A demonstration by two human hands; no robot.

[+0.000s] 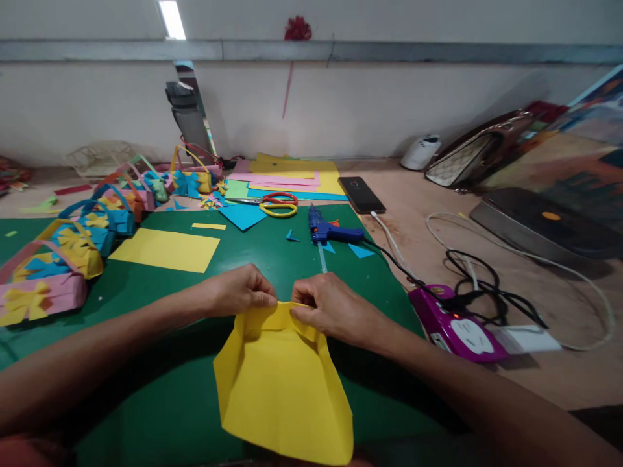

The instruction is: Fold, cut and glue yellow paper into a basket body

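A creased sheet of yellow paper (287, 389) is held up over the green mat (160, 383), its far edge folded over and its sides bent upward. My left hand (243, 290) pinches the far edge at its left part. Close beside it, my right hand (331, 308) grips the same edge at the right, fingers curled. Just beyond my right hand lies a blue glue gun (333, 230) with a clear glue stick out of its back. A flat yellow paper piece (165, 250) rests to the left of my hands.
Several small paper baskets (43, 292) line the left side. Scissors (279, 204) lie by stacked coloured paper (292, 172). A phone (361, 194), a purple power strip (457, 324) with tangled cables and a dark case (545, 224) occupy the right. A bottle (189, 123) stands at the back.
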